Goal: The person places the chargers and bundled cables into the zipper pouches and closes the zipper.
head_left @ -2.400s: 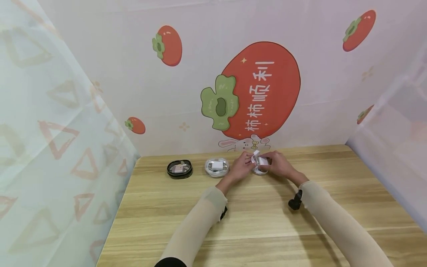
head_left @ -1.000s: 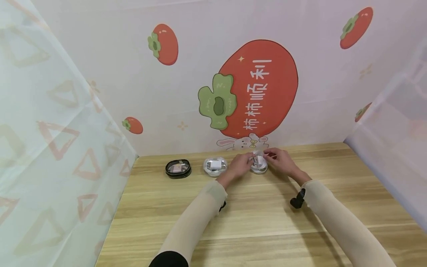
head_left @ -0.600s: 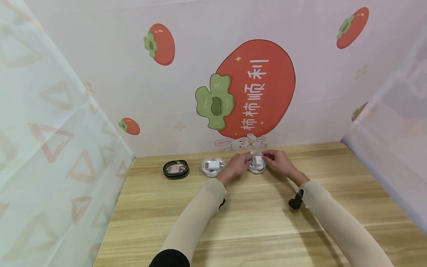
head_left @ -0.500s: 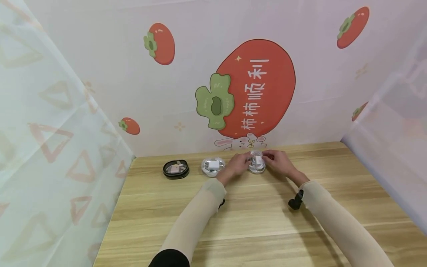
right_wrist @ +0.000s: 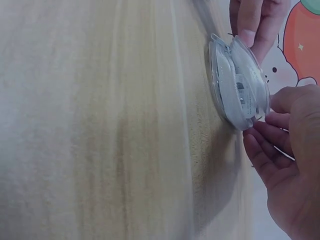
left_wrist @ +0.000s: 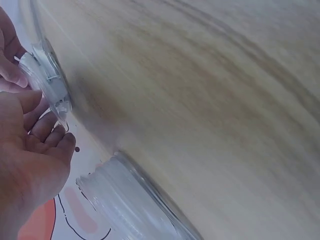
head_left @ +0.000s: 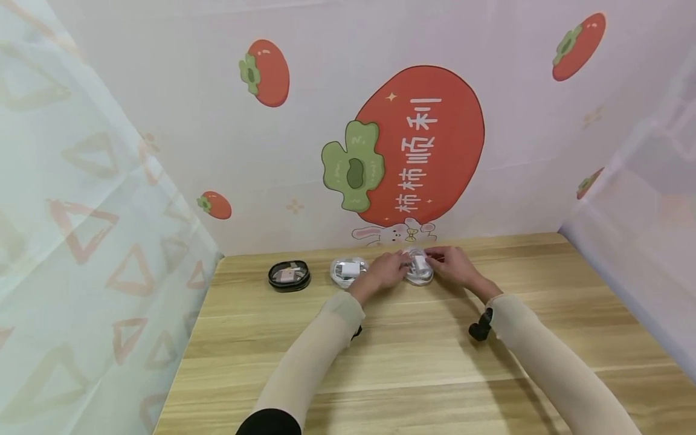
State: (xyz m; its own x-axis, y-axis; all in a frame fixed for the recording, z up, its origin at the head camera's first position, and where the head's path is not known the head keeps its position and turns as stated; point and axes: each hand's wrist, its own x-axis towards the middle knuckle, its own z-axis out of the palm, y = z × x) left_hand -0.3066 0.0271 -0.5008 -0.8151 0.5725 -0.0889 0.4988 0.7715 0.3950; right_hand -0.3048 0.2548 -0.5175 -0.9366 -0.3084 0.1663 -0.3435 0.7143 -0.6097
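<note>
A clear oval pouch [head_left: 420, 276] with a white rim lies near the back of the table, a white charger plug [head_left: 420, 262] and cable visible in it. My left hand [head_left: 387, 270] pinches its left end. At the opposite end, my right hand [head_left: 455, 266] grips the rim between thumb and fingers. Seen by the right wrist camera, the pouch [right_wrist: 237, 85] stands with its two halves slightly apart on one side, a thin wire-like loop at its top corner. In the left wrist view, the pouch [left_wrist: 50, 82] sits beyond my left hand [left_wrist: 32, 160], whose fingers curl toward it.
Left of my left hand is another clear pouch [head_left: 348, 284] with a white plug inside. Farther left lies a black-rimmed pouch [head_left: 289, 287] holding a pinkish plug. A patterned cloth wall [head_left: 304, 151] rises at the table's back edge, with more cloth along both sides.
The white plug, earlier held up between both hands above the pouch, now lies in it. My hands have come down to the pouch's two ends. The other pouches stay put.
</note>
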